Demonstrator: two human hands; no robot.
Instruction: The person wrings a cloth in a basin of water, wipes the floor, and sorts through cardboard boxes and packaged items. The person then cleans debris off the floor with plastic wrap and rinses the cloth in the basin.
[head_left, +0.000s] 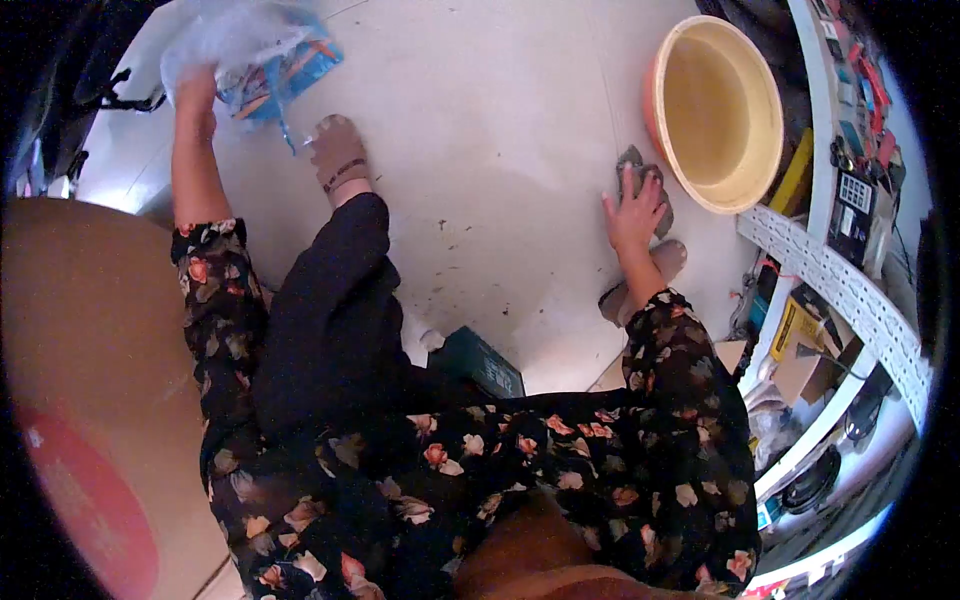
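At the upper left, my left hand (196, 84) grips a clear plastic bag (240, 35), whose film covers my fingers and is smeared by motion. A blue printed packet (305, 75) shows in or under the bag, just above the floor. On the right, my right hand (635, 215) lies flat with fingers spread on a dark grey rag (660, 205) on the floor. Right beside the rag stands a round yellowish basin (715, 110) with an orange outside and what looks like murky water in it.
A white metal shelf (835, 285) with tools and boxes runs along the right. A large brown cardboard box (90, 320) fills the left. My shoe (340, 155) is on the pale floor (500, 120), which has dark specks. A dark green box (478, 362) sits close to my body.
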